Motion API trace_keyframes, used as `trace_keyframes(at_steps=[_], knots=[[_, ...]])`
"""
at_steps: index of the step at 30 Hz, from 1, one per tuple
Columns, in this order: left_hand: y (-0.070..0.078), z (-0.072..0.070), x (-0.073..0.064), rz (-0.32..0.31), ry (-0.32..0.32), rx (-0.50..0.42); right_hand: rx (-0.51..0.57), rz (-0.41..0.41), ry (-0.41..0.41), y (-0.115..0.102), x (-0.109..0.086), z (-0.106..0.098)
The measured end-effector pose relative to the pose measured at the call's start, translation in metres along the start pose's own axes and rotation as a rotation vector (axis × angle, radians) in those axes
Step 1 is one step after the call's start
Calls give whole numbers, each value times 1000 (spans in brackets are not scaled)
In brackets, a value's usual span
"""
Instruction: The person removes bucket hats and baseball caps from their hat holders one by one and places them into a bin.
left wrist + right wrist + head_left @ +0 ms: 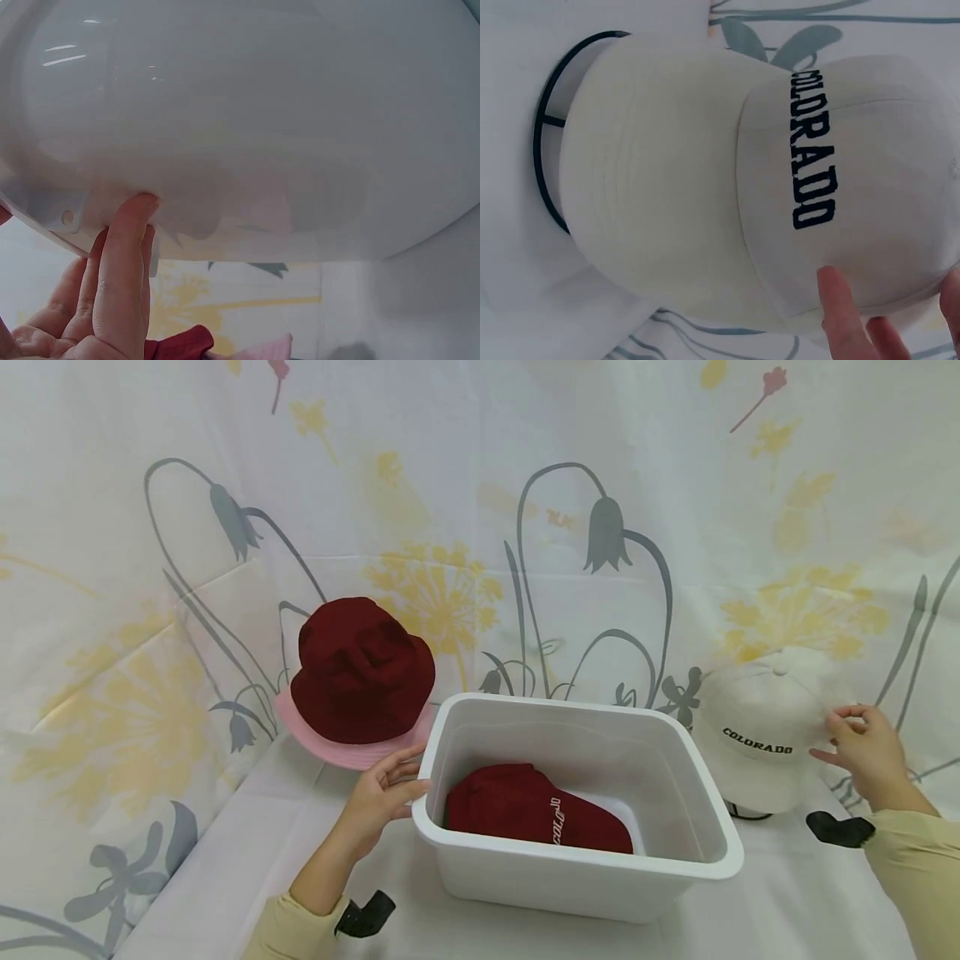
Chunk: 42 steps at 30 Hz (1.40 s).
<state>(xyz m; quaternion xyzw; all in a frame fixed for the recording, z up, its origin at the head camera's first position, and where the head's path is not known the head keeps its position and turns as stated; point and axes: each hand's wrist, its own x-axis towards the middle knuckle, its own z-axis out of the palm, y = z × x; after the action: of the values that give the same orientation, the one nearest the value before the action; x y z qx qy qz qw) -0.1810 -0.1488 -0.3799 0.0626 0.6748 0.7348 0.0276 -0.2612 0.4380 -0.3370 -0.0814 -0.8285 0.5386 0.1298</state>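
Note:
A white plastic bin point(577, 870) stands in the middle of the head view, with a dark red cap point(517, 802) lying inside it. My left hand point(378, 797) holds the bin's left end, thumb at the rim; in the left wrist view its fingers point(124, 262) touch the outer wall under the lip. On the right, an off-white cap point(757, 718) lettered COLORADO sits on a black wire stand point(540, 142). My right hand point(870, 752) is at this cap's right side, thumb and forefinger apart. Whether they touch the fabric is unclear.
Left of the bin, a dark red bucket hat point(360, 668) sits over a pink hat point(330, 750), whose brim shows below. A flower-printed cloth point(480, 527) hangs behind everything. White cloth point(420, 910) covers the table.

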Motion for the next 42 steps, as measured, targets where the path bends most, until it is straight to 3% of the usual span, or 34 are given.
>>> trace_keyframes(at_steps=[5, 14, 21, 27, 35, 38, 42], knots=[[0, 0, 0, 0, 1, -5, -74, -11, 57, 13, 15, 1], [0, 1, 0, 3, -3, -7, -53, 77, 82, -15, 3, 1], [1, 1, -1, -2, 2, -4, -19, 76, 97, -25, 5, -11], [2, 1, 0, -2, 1, 2, 93, 70, 81, -26, 9, -19], [2, 2, 1, -9, 8, 7, 59, 37, 118, -42, 7, -22], [2, 2, 1, -7, 6, 10, 30, 15, 125, -43, 16, -27], [2, 1, 1, -6, 5, 11, -152, -89, 132, -16, 53, -40]])
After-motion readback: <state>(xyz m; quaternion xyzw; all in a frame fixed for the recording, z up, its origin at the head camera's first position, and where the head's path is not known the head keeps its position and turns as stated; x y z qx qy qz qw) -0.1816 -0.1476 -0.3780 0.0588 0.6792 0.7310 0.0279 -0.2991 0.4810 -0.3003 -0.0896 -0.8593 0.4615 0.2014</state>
